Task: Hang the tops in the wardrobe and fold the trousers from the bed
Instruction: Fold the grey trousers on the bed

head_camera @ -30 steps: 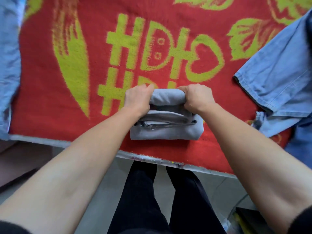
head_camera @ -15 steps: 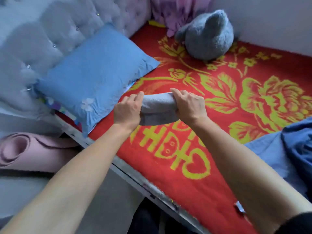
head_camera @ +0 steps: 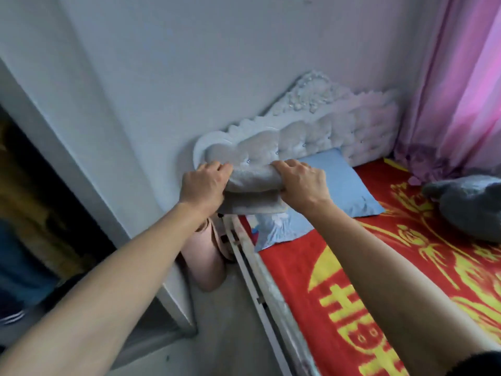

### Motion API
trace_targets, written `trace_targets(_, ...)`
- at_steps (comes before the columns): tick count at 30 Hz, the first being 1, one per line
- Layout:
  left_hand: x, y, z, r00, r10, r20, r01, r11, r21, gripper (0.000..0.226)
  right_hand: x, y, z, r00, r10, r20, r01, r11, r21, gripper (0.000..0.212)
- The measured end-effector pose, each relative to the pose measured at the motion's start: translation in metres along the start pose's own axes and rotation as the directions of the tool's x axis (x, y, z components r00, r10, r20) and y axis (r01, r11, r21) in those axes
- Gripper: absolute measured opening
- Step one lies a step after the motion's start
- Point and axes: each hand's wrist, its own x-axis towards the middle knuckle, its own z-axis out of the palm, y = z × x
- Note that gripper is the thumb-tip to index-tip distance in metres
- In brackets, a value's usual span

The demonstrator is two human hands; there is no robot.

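Observation:
A folded grey pair of trousers (head_camera: 253,194) hangs in the air in front of the white headboard, above the bed's corner. My left hand (head_camera: 203,185) grips its left end and my right hand (head_camera: 302,185) grips its right end, fingers curled over the top. At the left edge stands the open wardrobe (head_camera: 40,213), dark inside, with brown and blue garments hanging in it. The bed (head_camera: 339,280) with its red and yellow blanket fills the lower right.
A blue pillow (head_camera: 341,191) lies at the bed's head under the tufted headboard (head_camera: 339,131). A grey plush toy (head_camera: 471,204) sits at the right. A pink rolled mat (head_camera: 206,259) stands between wardrobe frame and bed rail. Pink curtains (head_camera: 458,90) hang at the far right.
Both hands lifted the folded grey trousers off the blanket and carried them left, past the pillow toward the headboard and wardrobe. The view swung left with them.

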Motion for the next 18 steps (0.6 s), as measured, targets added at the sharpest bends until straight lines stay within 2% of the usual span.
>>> trace_targets(5, -0.066, -0.147, -0.056, 0.992, -0.108, -0.07, 0.117, 0.984, 0.136, 0.039, 0.037, -0.159, -0.029, 0.984, -0.155, -0.089, 0.159, 0.986, 0.041, 0.061)
trace_targets(11, -0.168, -0.315, -0.108, 0.958, -0.244, -0.151, 0.275, 0.933, 0.234, 0.041, 0.062, -0.363, -0.053, 0.937, -0.316, -0.149, 0.32, 0.947, 0.009, 0.051)
trace_targets(18, -0.243, -0.472, -0.172, 0.891, -0.377, -0.253, 0.444, 0.84, 0.312, 0.036, 0.101, -0.55, -0.095, 0.82, -0.495, -0.287, 0.493, 0.866, -0.084, 0.041)
